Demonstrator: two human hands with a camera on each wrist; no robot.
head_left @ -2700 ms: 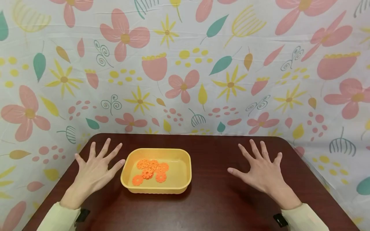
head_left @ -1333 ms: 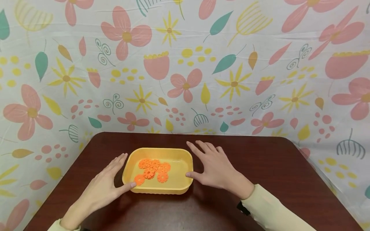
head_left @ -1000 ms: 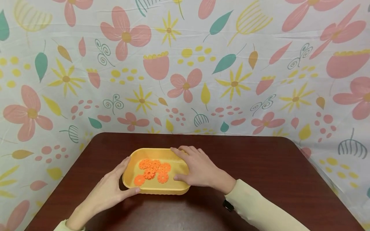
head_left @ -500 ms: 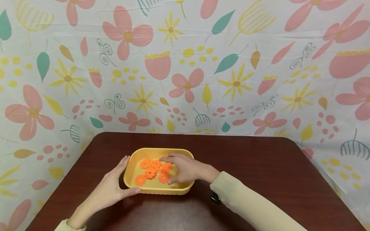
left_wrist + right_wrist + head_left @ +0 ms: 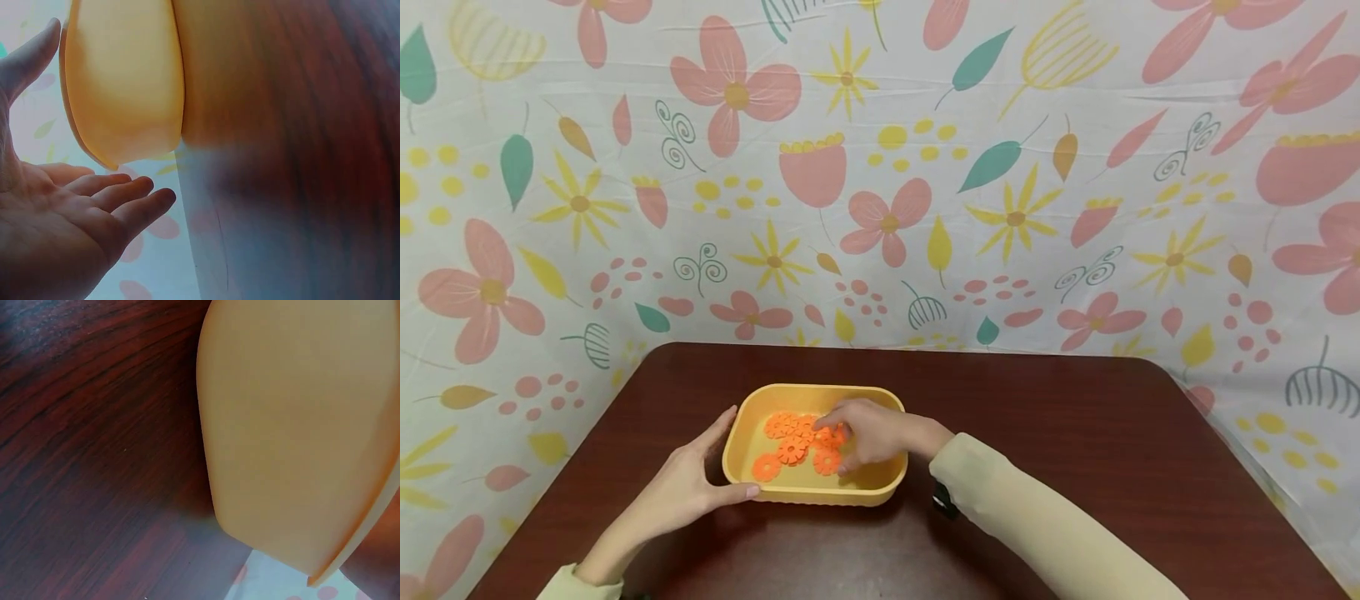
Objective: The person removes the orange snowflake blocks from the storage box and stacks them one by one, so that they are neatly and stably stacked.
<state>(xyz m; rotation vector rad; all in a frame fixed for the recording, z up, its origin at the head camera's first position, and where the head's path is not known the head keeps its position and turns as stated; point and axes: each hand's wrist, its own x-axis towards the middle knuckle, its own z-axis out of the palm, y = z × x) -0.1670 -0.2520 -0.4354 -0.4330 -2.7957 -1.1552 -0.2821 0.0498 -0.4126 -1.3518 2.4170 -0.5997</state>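
Observation:
A yellow plastic tray (image 5: 817, 497) holds several flat orange notched discs (image 5: 792, 451), some overlapping. My left hand (image 5: 679, 483) is at the tray's left end, thumb at the front rim and fingers along the side. In the left wrist view, the fingers of that hand (image 5: 69, 231) extend loosely beside the tray wall (image 5: 125, 87). Inside the tray, my right hand (image 5: 878, 435) reaches down over the right-hand discs, thumb and index fingertip apart, partly covering them. The right wrist view shows mostly the tray's outer wall (image 5: 294, 425); its fingers are hidden there.
The tray stands on a dark reddish-brown table (image 5: 1037, 467), left of its middle. A floral cloth (image 5: 880, 125) hangs behind the table and along its sides. The right forearm's pale sleeve (image 5: 1037, 521) crosses over the table's front right.
The right hand has come in from the far right, over the tray's right rim and down to the discs. The left hand has closed in on the tray's left end. The tray stays put.

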